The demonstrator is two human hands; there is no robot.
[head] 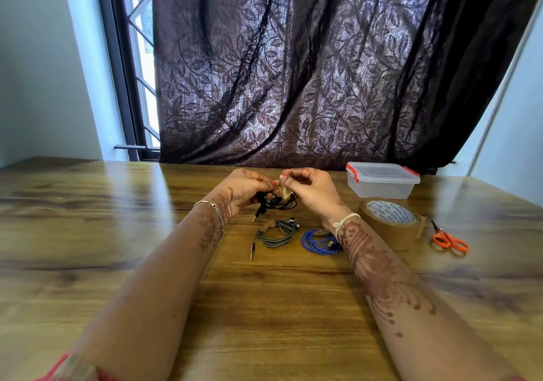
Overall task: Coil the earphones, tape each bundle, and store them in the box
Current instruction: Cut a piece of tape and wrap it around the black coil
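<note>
The left hand (249, 188) is curled round the black coiled earphones (277, 202) and holds them a little above the brown wooden table (279, 307). The right hand (313, 191) is right beside it. Its fingers pinch a small piece of brown tape (286, 193), which reaches down to the black bundle between the two hands. A black plug hangs just under the left hand. The grey coiled earphones (276, 235) lie on the table below the gap between the hands, closer to the person. The blue coiled earphones (317, 244) lie just beside the right wrist, partly hidden by it. Out past the right hand sits the clear plastic box with red clips (382, 182), with its lid on. The big roll of brown tape (388, 227) lies near the right wrist. The orange-handled scissors (449, 241) lie farther out on that same side.
</note>
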